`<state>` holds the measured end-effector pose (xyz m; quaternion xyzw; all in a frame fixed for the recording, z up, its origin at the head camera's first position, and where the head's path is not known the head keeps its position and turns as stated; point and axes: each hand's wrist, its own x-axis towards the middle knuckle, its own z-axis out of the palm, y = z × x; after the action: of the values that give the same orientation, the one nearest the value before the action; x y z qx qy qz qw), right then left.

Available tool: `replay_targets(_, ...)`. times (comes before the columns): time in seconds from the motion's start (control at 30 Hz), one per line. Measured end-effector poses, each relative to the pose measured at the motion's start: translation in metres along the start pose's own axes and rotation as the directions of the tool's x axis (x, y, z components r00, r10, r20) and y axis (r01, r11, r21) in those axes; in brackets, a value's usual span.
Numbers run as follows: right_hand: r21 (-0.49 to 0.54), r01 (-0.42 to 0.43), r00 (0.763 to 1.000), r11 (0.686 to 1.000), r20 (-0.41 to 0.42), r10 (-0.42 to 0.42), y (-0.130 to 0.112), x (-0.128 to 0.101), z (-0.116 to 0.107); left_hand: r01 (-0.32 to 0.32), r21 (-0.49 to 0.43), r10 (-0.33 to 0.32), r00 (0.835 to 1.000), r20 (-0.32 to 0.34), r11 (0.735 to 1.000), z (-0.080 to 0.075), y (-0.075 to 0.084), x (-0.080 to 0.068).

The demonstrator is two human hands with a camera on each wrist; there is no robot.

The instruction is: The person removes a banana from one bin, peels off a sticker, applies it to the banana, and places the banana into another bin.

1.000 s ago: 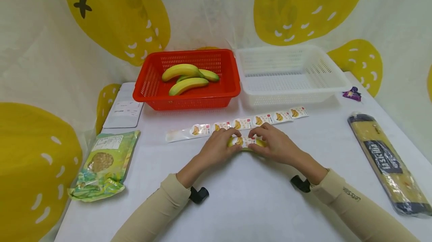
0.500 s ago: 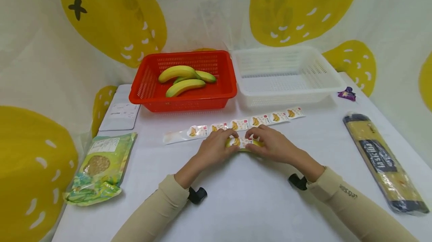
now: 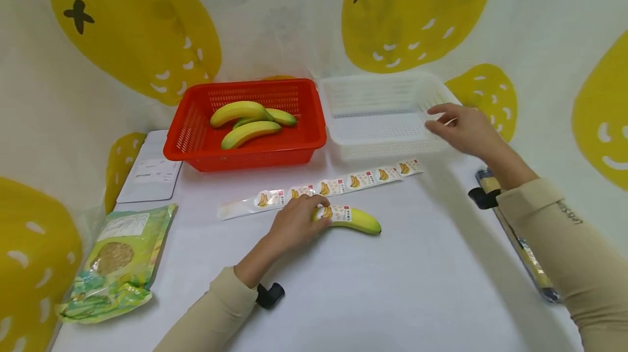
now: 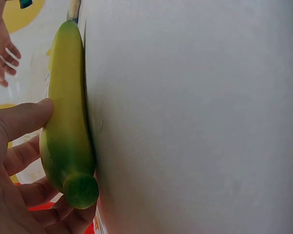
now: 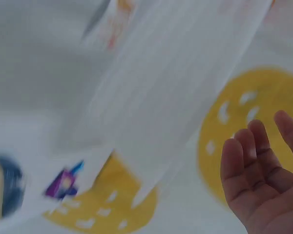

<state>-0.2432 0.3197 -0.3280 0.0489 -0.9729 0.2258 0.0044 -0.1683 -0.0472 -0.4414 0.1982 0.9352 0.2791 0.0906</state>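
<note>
A yellow banana (image 3: 364,221) with green ends lies on the white table, and a printed label (image 3: 338,213) sits on its upper side. My left hand (image 3: 297,223) holds its left end; in the left wrist view the thumb and fingers curl round the banana (image 4: 68,107). Away to the right, my right hand (image 3: 466,129) is raised over the right end of the white basket (image 3: 387,147), fingers loosely bent, nothing held. Just behind the banana runs a strip of banana labels (image 3: 360,180).
A red basket (image 3: 245,162) with several bananas stands behind, left of the white basket. To the left lie a green food bag (image 3: 118,259) and a white card-like sheet (image 3: 152,172). A pasta packet (image 3: 527,265), partly hidden by the right arm, and a purple wrapper (image 5: 62,184) are at right.
My right hand has let go of the banana's right end and moved up and right to the white basket. My left hand still holds the left end. The head view has shifted slightly right.
</note>
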Motion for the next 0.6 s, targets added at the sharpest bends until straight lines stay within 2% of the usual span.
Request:
replay_targets(0.1,-0.033,-0.098,0.995,0.995,0.023,0.099,0.035,0.012,-0.026,-0.009,0.003,0.009,1.000,-0.006,1.000,0.000,0.000,0.000)
replay_targets(0.23,-0.068,-0.192,0.980,0.979,0.041,0.195,0.073,0.019,-0.045,-0.015,0.011,0.015,1.000,-0.014,1.000,-0.001,0.000,0.000)
replay_targets(0.43,0.014,-0.305,0.951,0.952,0.053,0.304,0.100,0.027,-0.039,-0.007,0.007,0.007,1.000,-0.024,1.000,-0.004,-0.002,-0.002)
replay_targets(0.6,0.127,-0.408,0.912,0.904,0.099,0.397,0.107,0.028,-0.030,-0.018,-0.003,0.018,1.000,-0.015,1.000,0.000,-0.001,0.002)
